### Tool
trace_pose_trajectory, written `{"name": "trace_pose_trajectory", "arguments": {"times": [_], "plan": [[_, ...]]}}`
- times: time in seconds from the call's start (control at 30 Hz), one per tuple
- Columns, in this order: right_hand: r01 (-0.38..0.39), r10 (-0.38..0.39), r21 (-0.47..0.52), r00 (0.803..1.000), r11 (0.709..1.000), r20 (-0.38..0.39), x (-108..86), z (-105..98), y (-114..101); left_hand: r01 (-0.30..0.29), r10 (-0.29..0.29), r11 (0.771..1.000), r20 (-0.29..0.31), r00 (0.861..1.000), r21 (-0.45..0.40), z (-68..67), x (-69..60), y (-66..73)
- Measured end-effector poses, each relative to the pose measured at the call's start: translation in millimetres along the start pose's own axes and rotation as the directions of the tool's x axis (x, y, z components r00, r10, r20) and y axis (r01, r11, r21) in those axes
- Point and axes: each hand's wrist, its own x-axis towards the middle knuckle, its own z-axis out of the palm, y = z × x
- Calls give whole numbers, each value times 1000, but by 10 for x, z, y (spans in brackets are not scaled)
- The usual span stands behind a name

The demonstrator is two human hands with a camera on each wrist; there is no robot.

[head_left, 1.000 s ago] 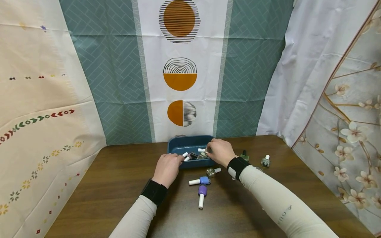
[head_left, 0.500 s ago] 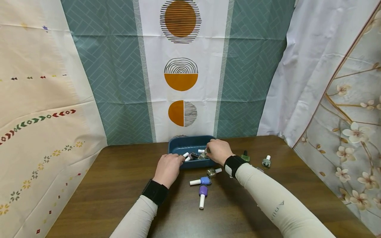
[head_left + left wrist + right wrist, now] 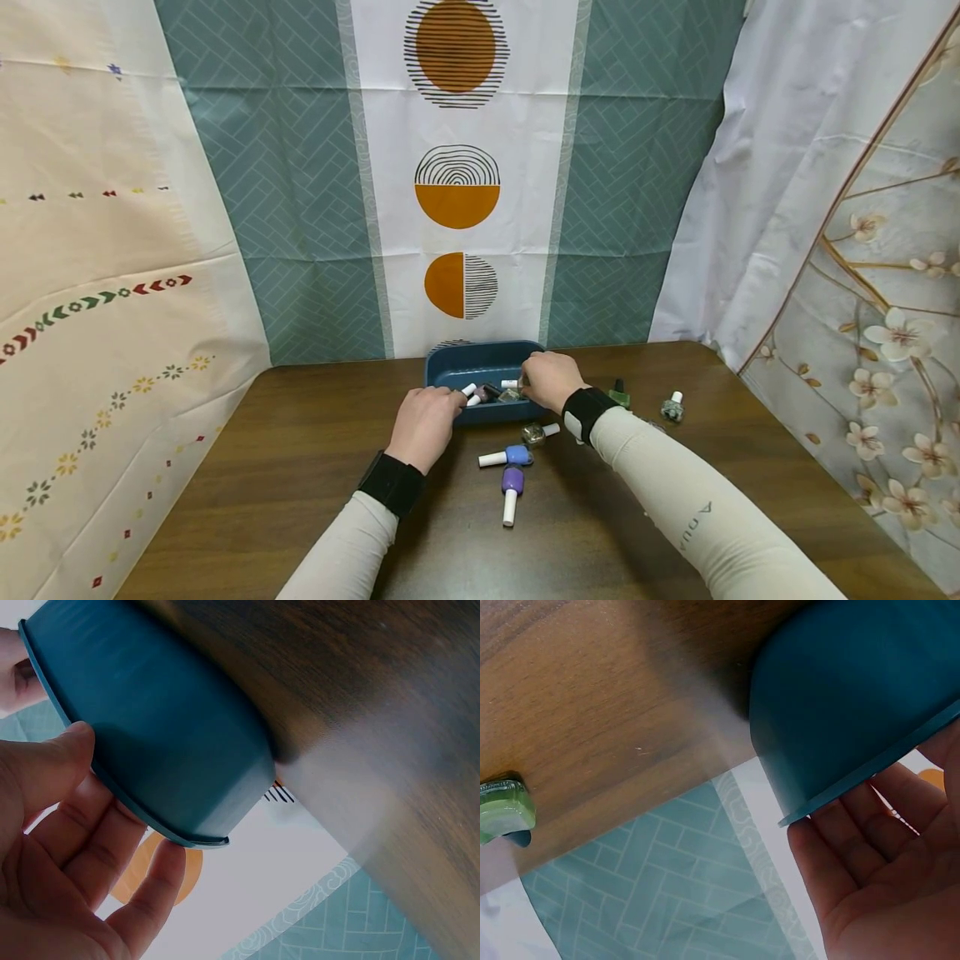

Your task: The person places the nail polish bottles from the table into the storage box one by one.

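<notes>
A blue plastic bin [image 3: 483,413] stands near the back of the table, with several nail polish bottles [image 3: 508,396] lying in it. My left hand [image 3: 426,423] grips the bin's left end; in the left wrist view, its thumb [image 3: 75,746] presses the rim from outside and the fingers reach over. At the bin's right end, my right hand [image 3: 555,382] reaches over the rim. It appears to pinch a clear nail polish bottle [image 3: 510,384] whose white cap points left. In the right wrist view, the bin wall [image 3: 855,697] hides most of that bottle.
In front of the bin lie a glittery bottle [image 3: 533,434], a blue bottle [image 3: 517,455] and a purple bottle [image 3: 513,479]. To the right are a green bottle [image 3: 619,395] and a glitter bottle [image 3: 672,407]. Curtains hang behind the table [image 3: 300,467].
The right hand has moved slightly lower and left, and the white-capped bottle by its fingers sits a little lower in the bin. The left hand keeps its place.
</notes>
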Motion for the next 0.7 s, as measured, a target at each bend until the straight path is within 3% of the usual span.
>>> {"name": "trace_pose_trajectory", "arguments": {"times": [0.7], "plan": [[-32,32,2,997,999,73,38,-85,-60,5,-5,1000,0,1000,-7,8,0,5]]}}
